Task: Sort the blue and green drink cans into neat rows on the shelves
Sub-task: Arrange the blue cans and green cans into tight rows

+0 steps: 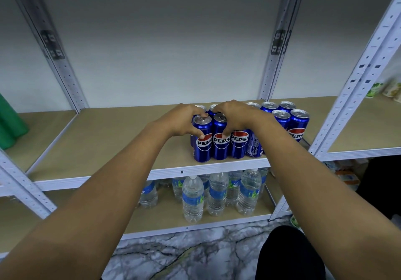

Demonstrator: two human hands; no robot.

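Several blue Pepsi cans stand upright in rows on the middle shelf (121,140), toward its right half. My left hand (183,120) grips the front-left blue can (202,140), thumb on its label and fingers over its top. My right hand (233,117) grips the neighbouring blue can (221,144), thumb on its label. More blue cans (298,124) stand behind and to the right, partly hidden by my right forearm. Green cans (10,125) stand at the far left on the adjoining shelf.
Water bottles (193,199) crowd the lower shelf under the cans. White perforated uprights (355,88) frame each bay. Pale packages (388,88) sit on the right-hand shelf. Marble-patterned floor (184,256) lies below.
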